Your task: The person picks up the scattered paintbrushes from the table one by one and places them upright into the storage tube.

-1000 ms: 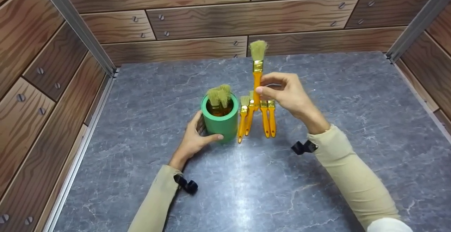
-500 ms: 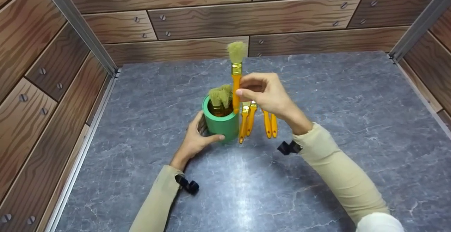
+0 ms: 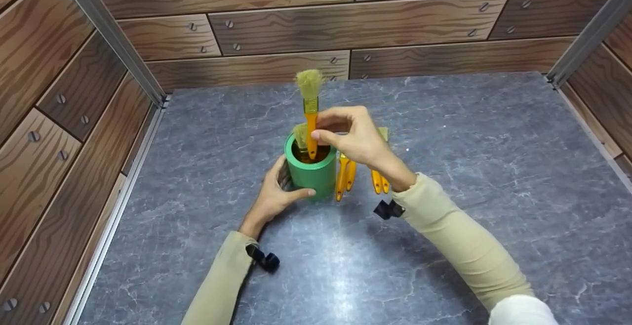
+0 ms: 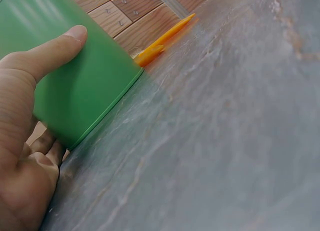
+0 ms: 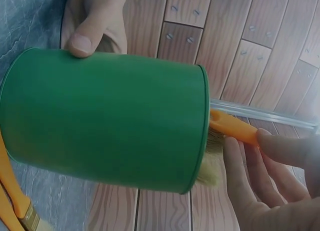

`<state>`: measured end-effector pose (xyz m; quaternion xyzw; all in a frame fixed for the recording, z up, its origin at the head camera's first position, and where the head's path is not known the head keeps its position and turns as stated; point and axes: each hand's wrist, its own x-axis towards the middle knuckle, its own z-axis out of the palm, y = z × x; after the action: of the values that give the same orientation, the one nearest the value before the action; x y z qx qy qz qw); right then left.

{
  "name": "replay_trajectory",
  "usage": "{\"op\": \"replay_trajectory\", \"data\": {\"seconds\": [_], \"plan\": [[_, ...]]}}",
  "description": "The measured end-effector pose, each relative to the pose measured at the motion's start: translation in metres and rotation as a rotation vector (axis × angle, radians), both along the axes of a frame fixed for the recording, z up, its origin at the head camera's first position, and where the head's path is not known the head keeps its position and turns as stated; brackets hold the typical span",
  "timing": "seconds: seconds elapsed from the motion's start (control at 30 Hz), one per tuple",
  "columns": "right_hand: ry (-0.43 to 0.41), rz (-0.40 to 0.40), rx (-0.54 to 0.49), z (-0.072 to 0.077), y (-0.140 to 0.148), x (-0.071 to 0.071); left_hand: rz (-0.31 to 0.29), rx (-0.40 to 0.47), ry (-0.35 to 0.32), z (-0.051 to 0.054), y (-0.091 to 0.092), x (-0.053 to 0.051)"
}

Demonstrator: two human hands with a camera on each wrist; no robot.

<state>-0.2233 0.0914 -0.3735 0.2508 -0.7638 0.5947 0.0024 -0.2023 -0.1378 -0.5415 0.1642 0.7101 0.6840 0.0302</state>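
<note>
A green cylindrical cup (image 3: 312,179) stands upright, and my left hand (image 3: 271,196) grips its left side, thumb across the front. Bristle ends of brushes (image 3: 299,135) show inside its rim. Above the cup's mouth, my right hand (image 3: 353,135) pinches the orange handle of a paintbrush (image 3: 311,117), bristles up, the handle's lower tip over the opening. In the right wrist view the handle (image 5: 232,127) overlaps the cup's rim edge; how deep it reaches cannot be told. The left wrist view shows my thumb pressed on the green cup (image 4: 85,76).
Several orange-handled brushes lie on the grey marbled table (image 3: 222,132) right of the cup, some at its side (image 3: 341,179), others (image 3: 380,182) farther right, partly hidden by the right hand. Wood-patterned walls (image 3: 276,28) enclose the back and sides.
My right hand has carried the paintbrush left and slightly down, from above the lying brushes to over the cup's mouth. The left hand and the cup have stayed nearly still.
</note>
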Motion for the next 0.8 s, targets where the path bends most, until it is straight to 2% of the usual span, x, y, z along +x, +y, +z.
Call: {"op": "replay_trajectory", "data": {"seconds": [0.43,0.63,0.8], "plan": [[0.043,0.025,0.022,-0.004,-0.012,0.0,-0.029,0.028,0.022,-0.001,0.0,-0.001],[0.06,0.06,-0.004,-0.003,-0.01,0.0,-0.015,0.016,0.011,0.0,0.001,-0.001],[0.054,0.039,-0.007,0.0,-0.004,0.001,-0.003,0.014,0.0,0.0,-0.001,0.0]]}}
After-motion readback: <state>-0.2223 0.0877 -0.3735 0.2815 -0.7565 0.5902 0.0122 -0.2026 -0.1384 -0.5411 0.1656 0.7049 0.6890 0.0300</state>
